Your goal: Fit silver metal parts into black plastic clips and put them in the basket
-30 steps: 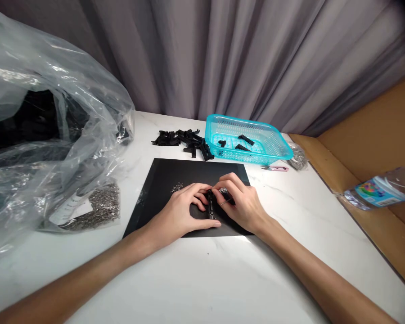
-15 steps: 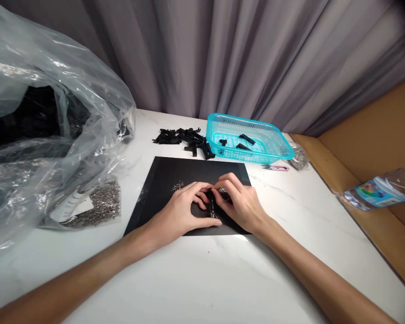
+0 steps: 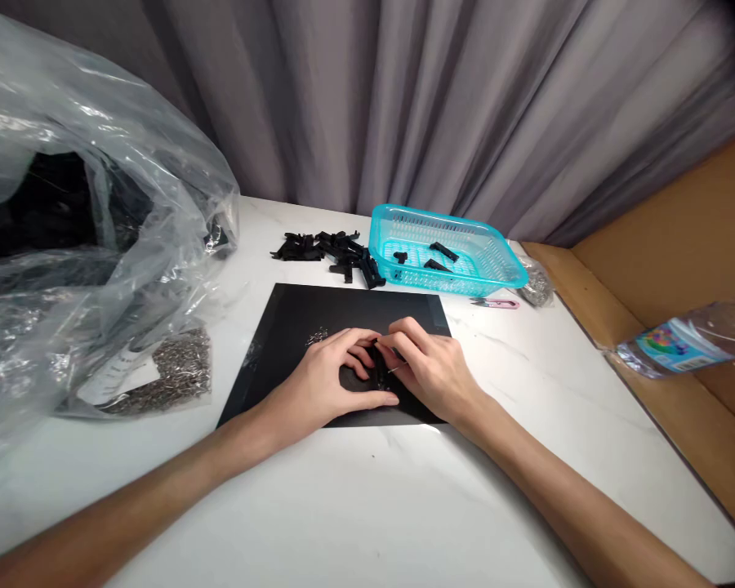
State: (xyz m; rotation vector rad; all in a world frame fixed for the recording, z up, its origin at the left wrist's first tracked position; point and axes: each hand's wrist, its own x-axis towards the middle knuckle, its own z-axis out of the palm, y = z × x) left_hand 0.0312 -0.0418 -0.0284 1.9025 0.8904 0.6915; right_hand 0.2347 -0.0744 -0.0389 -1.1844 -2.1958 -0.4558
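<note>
Over the black mat (image 3: 306, 306), my left hand (image 3: 324, 376) is closed around a narrow black plastic part (image 3: 380, 371), thumb at its near end and fingertips at its far end. My right hand (image 3: 438, 371) meets it from the right, fingers pinched at the part's upper side. A thin, shiny metal piece (image 3: 394, 371) sticks out under the right fingers against the part; its exact kind is too small to tell. Beside the left knuckles lies a little heap of small metal pieces (image 3: 317, 336) on the mat.
Black plastic parts (image 3: 343, 253) are piled behind the mat. A blue basket (image 3: 447, 282) holds several more, with pink-handled thread snips (image 3: 496, 303) before it. Left are a bag of metal pieces (image 3: 180, 371) and a large plastic bag (image 3: 177, 188). A bottle (image 3: 679, 347) lies by cardboard at right.
The view has shifted slightly, so everything sits a bit further left. My right fingers have shifted a little on the black part, and the thin metal piece now shows shorter. The left grip stays.
</note>
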